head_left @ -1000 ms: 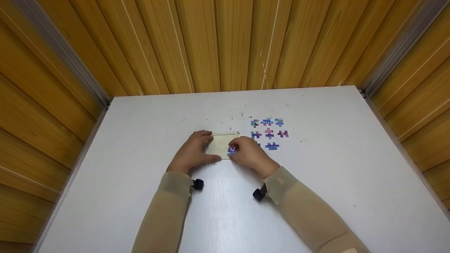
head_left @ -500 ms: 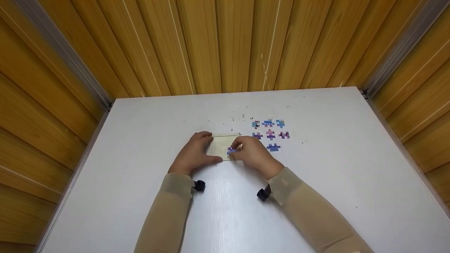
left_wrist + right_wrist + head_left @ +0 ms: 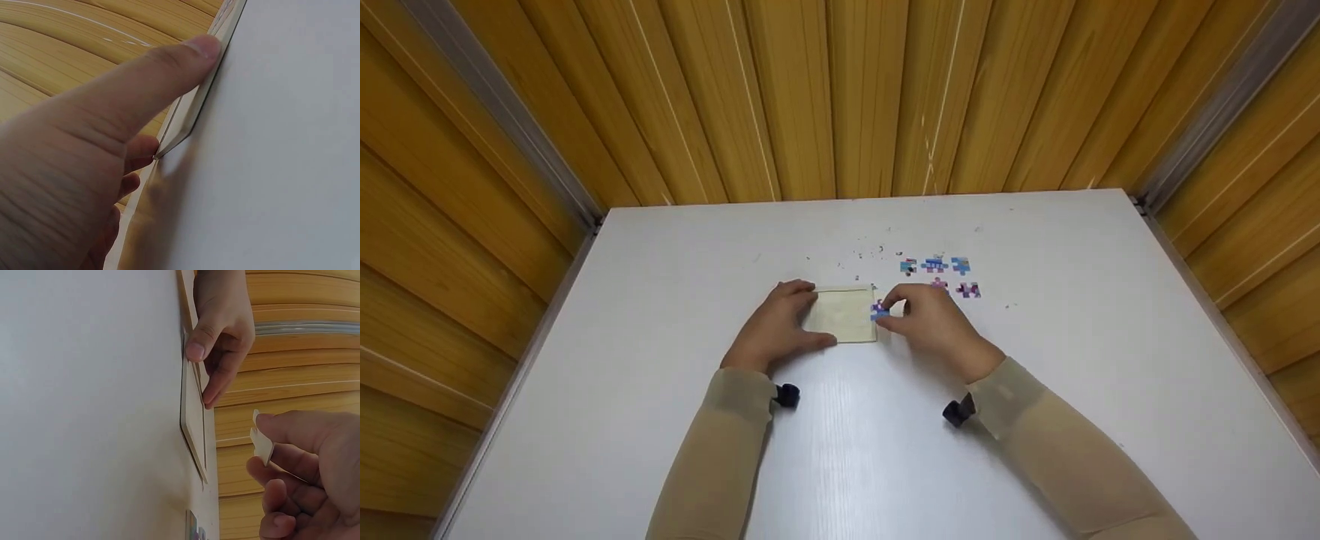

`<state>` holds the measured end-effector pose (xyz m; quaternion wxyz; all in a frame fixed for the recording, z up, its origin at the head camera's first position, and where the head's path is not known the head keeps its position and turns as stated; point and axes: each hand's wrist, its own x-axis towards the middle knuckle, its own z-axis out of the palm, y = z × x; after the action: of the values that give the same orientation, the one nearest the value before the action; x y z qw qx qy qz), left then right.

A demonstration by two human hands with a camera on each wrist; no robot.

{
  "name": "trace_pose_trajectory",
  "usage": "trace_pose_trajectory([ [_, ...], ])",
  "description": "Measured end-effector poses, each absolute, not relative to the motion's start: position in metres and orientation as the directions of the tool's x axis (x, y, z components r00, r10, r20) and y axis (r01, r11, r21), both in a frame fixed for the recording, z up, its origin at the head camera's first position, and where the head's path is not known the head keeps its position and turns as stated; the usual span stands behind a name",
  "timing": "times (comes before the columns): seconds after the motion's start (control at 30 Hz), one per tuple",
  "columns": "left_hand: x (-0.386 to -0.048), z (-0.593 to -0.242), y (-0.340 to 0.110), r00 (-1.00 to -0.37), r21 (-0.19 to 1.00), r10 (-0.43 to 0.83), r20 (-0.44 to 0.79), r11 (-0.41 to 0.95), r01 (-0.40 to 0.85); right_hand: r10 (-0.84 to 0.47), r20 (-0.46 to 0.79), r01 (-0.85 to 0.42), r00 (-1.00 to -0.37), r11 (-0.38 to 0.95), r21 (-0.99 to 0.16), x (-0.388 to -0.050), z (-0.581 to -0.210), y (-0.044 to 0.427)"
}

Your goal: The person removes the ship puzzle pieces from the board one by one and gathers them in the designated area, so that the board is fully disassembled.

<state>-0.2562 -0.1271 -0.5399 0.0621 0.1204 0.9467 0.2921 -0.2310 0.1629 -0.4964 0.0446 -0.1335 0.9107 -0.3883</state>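
Note:
A shallow, pale wooden puzzle tray [image 3: 844,319] lies flat on the white table. My left hand [image 3: 772,326] grips its left side, thumb at the front edge and fingers at the back; the left wrist view shows the thumb [image 3: 185,62] pressing on the rim. Between thumb and fingers, my right hand [image 3: 934,322] pinches a purple and blue puzzle piece [image 3: 878,310] over the tray's right edge. In the right wrist view that piece [image 3: 262,443] is held up off the tray, with its pale underside showing.
Several colourful puzzle pieces [image 3: 934,265] lie in rows to the right of the tray, some hidden behind my right hand. Small dark crumbs [image 3: 881,249] are scattered behind the tray. Wood-patterned panels [image 3: 855,97] rise along the table's back and sides.
My right hand has drawn the puzzle piece rightward, from over the tray's inside to its right edge. The left hand stays at the tray's left side.

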Motion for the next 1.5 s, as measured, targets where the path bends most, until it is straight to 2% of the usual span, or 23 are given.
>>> trace_pose_trajectory([
  [0.33,-0.257,-0.541,-0.128,-0.963,0.588,0.268,-0.03,0.784,0.2,-0.201,0.025,-0.159,-0.979,0.687,-0.709,-0.223,-0.49,0.197],
  [0.6,-0.258,-0.541,-0.13,-0.959,0.58,0.284,-0.021,0.784,0.22,-0.16,0.08,-0.17,-0.984,0.692,-0.701,-0.22,-0.489,0.223],
  [1.0,-0.259,-0.543,-0.131,-0.957,0.566,0.288,-0.025,0.793,0.224,-0.088,0.051,-0.099,-0.995,0.718,-0.689,-0.217,-0.484,0.254],
  [1.5,-0.258,-0.543,-0.132,-0.956,0.593,0.293,-0.019,0.773,0.225,-0.043,0.066,-0.077,-0.997,0.713,-0.697,-0.231,-0.501,0.292],
])
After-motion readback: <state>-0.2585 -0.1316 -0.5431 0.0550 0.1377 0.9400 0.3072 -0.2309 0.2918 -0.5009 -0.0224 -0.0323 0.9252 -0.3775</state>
